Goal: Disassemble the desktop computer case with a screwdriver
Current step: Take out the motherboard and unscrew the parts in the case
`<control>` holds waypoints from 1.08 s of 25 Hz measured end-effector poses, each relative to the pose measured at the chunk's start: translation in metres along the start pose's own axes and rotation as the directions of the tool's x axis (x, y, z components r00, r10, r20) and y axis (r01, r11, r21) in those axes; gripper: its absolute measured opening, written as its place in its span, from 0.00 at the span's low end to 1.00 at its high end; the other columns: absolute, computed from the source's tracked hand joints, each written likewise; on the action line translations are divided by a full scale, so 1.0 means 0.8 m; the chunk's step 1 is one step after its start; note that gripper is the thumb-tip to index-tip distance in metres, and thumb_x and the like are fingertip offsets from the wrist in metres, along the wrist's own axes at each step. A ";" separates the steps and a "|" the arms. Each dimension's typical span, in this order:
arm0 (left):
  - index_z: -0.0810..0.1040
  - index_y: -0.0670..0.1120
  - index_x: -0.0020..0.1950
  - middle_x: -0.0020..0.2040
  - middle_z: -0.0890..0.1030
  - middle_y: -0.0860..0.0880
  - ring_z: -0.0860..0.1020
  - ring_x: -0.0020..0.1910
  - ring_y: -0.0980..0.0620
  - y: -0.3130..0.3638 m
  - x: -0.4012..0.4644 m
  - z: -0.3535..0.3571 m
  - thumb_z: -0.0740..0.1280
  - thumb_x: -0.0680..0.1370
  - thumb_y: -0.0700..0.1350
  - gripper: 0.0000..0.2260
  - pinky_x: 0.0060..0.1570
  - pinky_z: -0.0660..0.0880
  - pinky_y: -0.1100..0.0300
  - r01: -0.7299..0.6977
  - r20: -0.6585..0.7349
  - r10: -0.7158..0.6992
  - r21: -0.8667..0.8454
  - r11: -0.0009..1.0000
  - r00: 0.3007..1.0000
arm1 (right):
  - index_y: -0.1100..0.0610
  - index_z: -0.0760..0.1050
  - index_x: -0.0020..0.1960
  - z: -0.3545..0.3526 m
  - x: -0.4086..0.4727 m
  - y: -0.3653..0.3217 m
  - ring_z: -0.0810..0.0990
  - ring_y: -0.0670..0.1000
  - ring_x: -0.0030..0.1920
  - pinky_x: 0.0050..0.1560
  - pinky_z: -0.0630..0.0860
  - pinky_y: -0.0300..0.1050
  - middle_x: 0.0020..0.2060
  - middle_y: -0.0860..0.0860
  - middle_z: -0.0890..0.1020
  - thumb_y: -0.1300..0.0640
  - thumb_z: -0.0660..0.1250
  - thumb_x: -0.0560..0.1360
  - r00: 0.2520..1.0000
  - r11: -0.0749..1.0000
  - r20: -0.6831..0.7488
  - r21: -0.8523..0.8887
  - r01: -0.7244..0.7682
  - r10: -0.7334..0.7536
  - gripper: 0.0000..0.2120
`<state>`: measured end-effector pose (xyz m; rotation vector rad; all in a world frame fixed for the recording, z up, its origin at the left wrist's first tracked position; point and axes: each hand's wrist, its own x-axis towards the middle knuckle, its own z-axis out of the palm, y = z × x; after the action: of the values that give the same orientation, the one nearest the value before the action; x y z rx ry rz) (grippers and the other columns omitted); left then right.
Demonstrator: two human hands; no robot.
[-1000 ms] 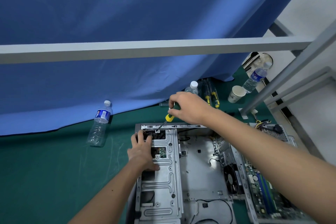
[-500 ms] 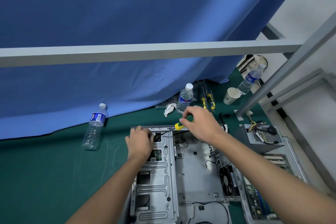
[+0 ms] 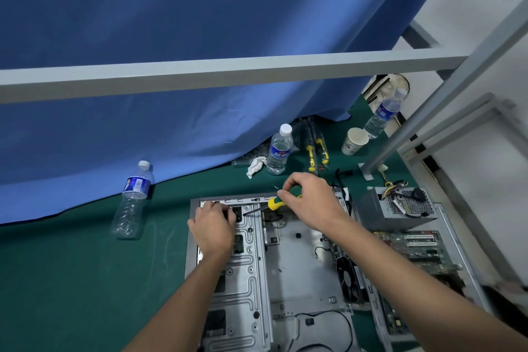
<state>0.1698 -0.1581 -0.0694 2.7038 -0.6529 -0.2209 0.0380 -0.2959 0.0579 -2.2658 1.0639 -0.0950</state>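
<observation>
- The computer case lies flat and open on the green table, stripped to bare metal inside, with a fan near its right edge.
- The right hand has its grip closed round the yellow-and-green handle of the screwdriver. The dark shaft slants down and to the left, toward the top corner of the drive cage.
- The left hand rests on that cage just beside the tip, its fingers bent over the far edge. Whether they pinch something there I cannot tell, as the fingertips are hidden.
- To my eye the step in hand is freeing a fastener at the cage's upper end, near the case's far wall. The screw itself is too small to make out.
- Next, I would say the tip needs to sit square in the screw head, with the left hand bracing the cage so it does not shift while the handle turns.
- A loose screw could drop into the cage openings, so it would be wise to catch it.
- A power supply and a circuit board lie to the right of the case. Water bottles, a paper cup and spare screwdrivers stand further back by the blue curtain.
</observation>
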 end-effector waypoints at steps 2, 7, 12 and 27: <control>0.84 0.49 0.50 0.50 0.80 0.50 0.73 0.52 0.47 0.005 0.000 0.003 0.65 0.78 0.49 0.09 0.46 0.59 0.53 0.056 -0.014 -0.057 -0.024 0.998 0.998 | 0.48 0.75 0.42 0.003 0.002 0.002 0.70 0.44 0.24 0.31 0.71 0.41 0.38 0.45 0.80 0.48 0.69 0.75 1.000 0.999 -0.005 0.033 -0.025 0.026 0.07; 0.83 0.47 0.43 0.46 0.81 0.48 0.73 0.50 0.45 0.012 0.000 0.008 0.67 0.76 0.47 0.07 0.47 0.60 0.52 0.115 -0.035 -0.118 -0.079 0.990 0.992 | 0.48 0.75 0.41 0.006 0.003 0.008 0.65 0.44 0.19 0.25 0.67 0.40 0.29 0.48 0.79 0.48 0.70 0.74 0.997 0.992 0.004 0.101 -0.078 0.078 0.07; 0.82 0.47 0.41 0.45 0.81 0.47 0.73 0.48 0.45 0.008 0.001 0.006 0.68 0.76 0.45 0.06 0.44 0.56 0.55 0.097 -0.062 -0.107 -0.150 0.984 0.992 | 0.49 0.76 0.41 0.009 0.001 0.015 0.66 0.44 0.19 0.24 0.64 0.37 0.32 0.48 0.81 0.48 0.70 0.74 0.992 0.977 0.010 0.176 -0.122 0.122 0.07; 0.84 0.44 0.45 0.48 0.74 0.45 0.71 0.48 0.43 -0.061 -0.006 -0.006 0.75 0.74 0.43 0.04 0.46 0.69 0.49 -0.296 -0.106 0.290 -0.047 0.954 0.951 | 0.51 0.78 0.47 0.020 0.025 -0.031 0.74 0.49 0.45 0.46 0.69 0.44 0.45 0.45 0.74 0.49 0.68 0.77 0.987 0.988 0.056 -0.027 0.153 -0.151 0.06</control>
<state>0.1864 -0.1139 -0.0823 2.4987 -0.9875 -0.0314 0.0730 -0.2899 0.0556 -2.3624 0.8691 -0.0798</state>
